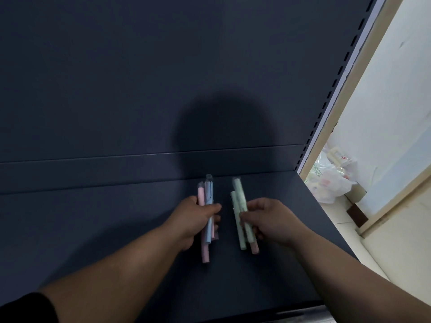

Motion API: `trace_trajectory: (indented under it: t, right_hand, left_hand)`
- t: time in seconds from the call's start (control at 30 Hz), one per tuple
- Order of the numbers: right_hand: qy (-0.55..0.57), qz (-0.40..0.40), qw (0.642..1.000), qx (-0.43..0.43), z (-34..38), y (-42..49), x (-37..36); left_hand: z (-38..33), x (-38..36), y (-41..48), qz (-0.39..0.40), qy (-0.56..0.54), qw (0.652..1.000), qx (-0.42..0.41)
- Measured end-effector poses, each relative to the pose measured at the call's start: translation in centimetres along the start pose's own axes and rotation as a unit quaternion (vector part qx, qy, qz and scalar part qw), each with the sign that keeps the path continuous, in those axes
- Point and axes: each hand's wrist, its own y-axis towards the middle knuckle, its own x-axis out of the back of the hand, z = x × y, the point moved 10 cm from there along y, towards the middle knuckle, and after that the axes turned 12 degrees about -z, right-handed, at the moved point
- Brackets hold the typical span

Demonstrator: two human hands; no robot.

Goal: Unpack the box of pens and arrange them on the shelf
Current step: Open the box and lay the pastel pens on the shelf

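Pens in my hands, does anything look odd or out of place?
The right hand grips green pens with one pink pen mixed in; the left hand holds pink and blue pens. Nothing looks damaged.

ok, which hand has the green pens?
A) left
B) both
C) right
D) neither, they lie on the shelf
C: the right hand grips the green pens above the shelf, while the left hand holds the pink and blue pens.

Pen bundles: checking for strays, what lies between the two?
Only bare shelf, in the head view, between pink-blue pens in the left hand and green pens in the right hand.
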Motion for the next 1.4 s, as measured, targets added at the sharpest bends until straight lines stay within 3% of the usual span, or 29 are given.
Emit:
trace_trajectory:
  t: [0.1, 0.23, 0.4, 0.53, 0.73, 0.87, 1.1, 1.2, 1.4]
  right_hand:
    - [-0.146, -0.089, 0.985, 0.03, -1.0, 1.4, 3.2]
    - [-0.247, -0.062, 0.966, 0.047, -2.3, 1.9, 2.7]
    - [-0.234, -0.072, 0.965, 0.095, -2.0, 1.6, 2.3]
    - [-0.215, -0.079, 0.966, 0.117, -1.8, 1.4, 2.4]
    - [-0.201, -0.086, 0.967, 0.133, -1.7, 1.4, 2.6]
    - [-0.201, -0.079, 0.965, 0.149, -1.4, 1.7, 2.4]
    - [-0.203, -0.016, 0.963, 0.179, -0.7, 2.3, 1.7]
    - [-0.219, 0.01, 0.958, 0.186, -0.4, 2.7, 1.1]
    - [-0.203, 0.038, 0.945, 0.254, 1.9, 3.7, -0.3]
  left_hand:
    - [0.6, -0.2, 0.2, -0.006, 0.062, 0.998, -0.004]
    - [0.2, -0.3, 0.4, -0.031, 0.154, 0.986, -0.049]
    - [-0.1, -0.5, 0.4, -0.048, 0.255, 0.961, -0.096]
    - [0.3, -0.2, 0.4, -0.049, 0.246, 0.964, -0.084]
    - [-1.6, 0.9, 1.0, -0.122, 0.232, 0.958, -0.116]
    - [-1.7, -1.1, 0.6, -0.073, 0.266, 0.952, -0.132]
    - [0.6, -1.9, -1.6, 0.044, 0.436, 0.872, -0.216]
    - [0.7, -1.7, -1.9, 0.048, 0.459, 0.849, -0.259]
    - [1.3, -1.6, -3.2, 0.057, 0.458, 0.843, -0.275]
